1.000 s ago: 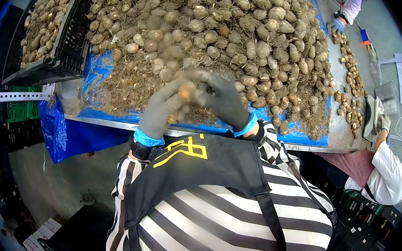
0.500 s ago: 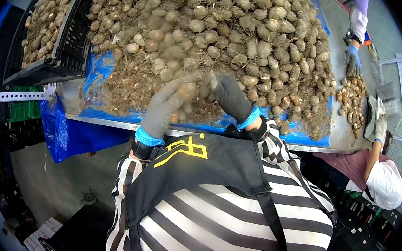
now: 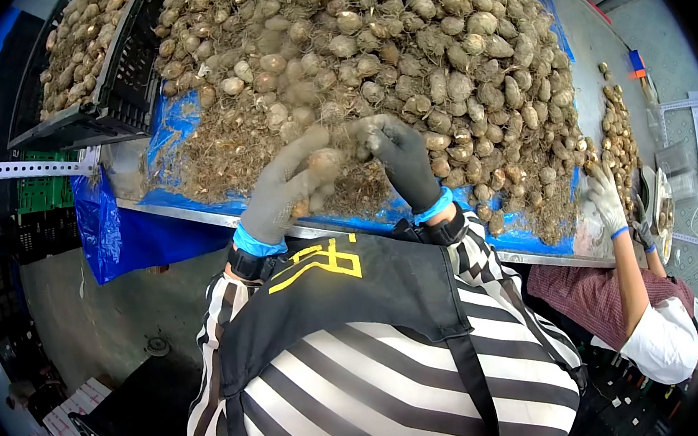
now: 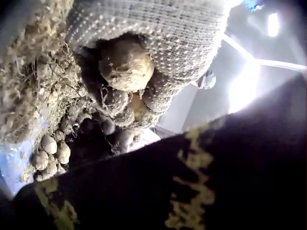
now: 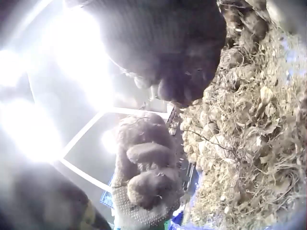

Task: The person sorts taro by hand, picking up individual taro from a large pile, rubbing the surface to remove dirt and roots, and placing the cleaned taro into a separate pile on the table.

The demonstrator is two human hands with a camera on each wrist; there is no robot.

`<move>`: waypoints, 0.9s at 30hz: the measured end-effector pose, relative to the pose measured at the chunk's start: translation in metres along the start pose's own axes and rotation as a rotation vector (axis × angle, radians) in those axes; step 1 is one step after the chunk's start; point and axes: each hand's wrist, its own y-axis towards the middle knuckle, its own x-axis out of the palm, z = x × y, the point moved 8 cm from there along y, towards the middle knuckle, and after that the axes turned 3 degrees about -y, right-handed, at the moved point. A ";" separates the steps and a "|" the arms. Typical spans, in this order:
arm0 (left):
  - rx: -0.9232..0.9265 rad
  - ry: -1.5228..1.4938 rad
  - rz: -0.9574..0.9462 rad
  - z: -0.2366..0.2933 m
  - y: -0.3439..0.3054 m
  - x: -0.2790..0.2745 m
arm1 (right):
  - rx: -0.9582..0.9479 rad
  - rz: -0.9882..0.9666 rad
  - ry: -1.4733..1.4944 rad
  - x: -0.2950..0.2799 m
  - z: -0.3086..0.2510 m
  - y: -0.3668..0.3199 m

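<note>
In the head view my left hand [image 3: 285,182], in a grey knit glove, grips a brown taro corm [image 3: 325,165] above the near edge of a heap. The left wrist view shows this taro [image 4: 127,67] in the curled glove, with loose root hairs on it and another pale surface [image 4: 139,106] between the fingers below. Just right of it is my right hand [image 3: 400,158] in a darker glove, fingers curled in and apart from the taro. In the right wrist view the right hand [image 5: 163,48] overhangs root litter [image 5: 244,143], its inner side mostly hidden.
A large heap of hairy taros [image 3: 452,65] covers the blue sheet [image 3: 176,121] on the metal table. A black crate [image 3: 114,93] of taros stands back left. At right, another person's gloved hand [image 3: 608,201] is by a row of cleaner taros [image 3: 619,129].
My hands have drawn apart, the right one shifting right; the left stays with its taro. The right-hand worker reaches to the taros. The far worker's hand has withdrawn toward the back.
</note>
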 end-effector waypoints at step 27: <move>-0.012 0.016 0.000 -0.011 0.007 -0.015 | -0.061 -0.279 -0.673 0.041 -0.016 -0.010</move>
